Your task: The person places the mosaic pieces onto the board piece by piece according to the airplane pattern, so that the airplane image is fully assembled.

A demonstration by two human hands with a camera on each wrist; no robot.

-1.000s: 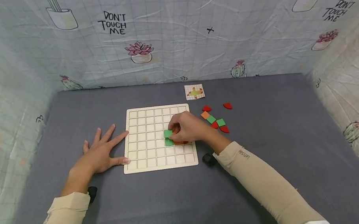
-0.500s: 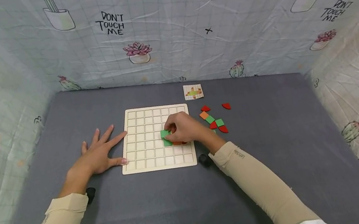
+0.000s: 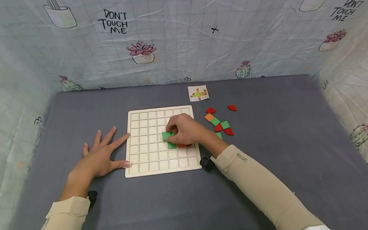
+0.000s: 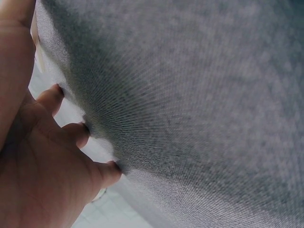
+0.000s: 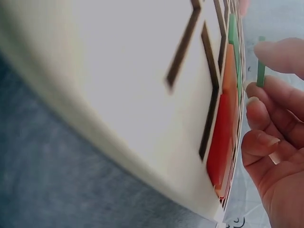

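Observation:
My left hand (image 3: 97, 161) lies with fingers spread at the left side of the pale gridded board (image 3: 143, 155); its thumb and index fingertip touch that edge. Its other fingertips rest on the grey cloth, as the left wrist view shows. Above the board, my right hand (image 3: 188, 130) pinches a green square tile (image 5: 261, 71) between thumb and finger, held on edge in the right wrist view. Under this hand, set in the grid, are another green tile (image 3: 171, 145), an orange tile (image 3: 181, 145) and a red piece (image 5: 222, 137). The hand hides part of that cluster.
Right of the board lie several loose pieces: an orange square (image 3: 209, 117), green squares (image 3: 225, 124) and red quarter-rounds (image 3: 229, 132). A small pattern card (image 3: 198, 93) sits behind them. Printed fabric walls (image 3: 173, 30) enclose the grey table (image 3: 171, 211) at back and sides.
My right hand has shifted slightly left over the board with the green tile. A green piece beside the right wrist has come into view. The left hand stays in place.

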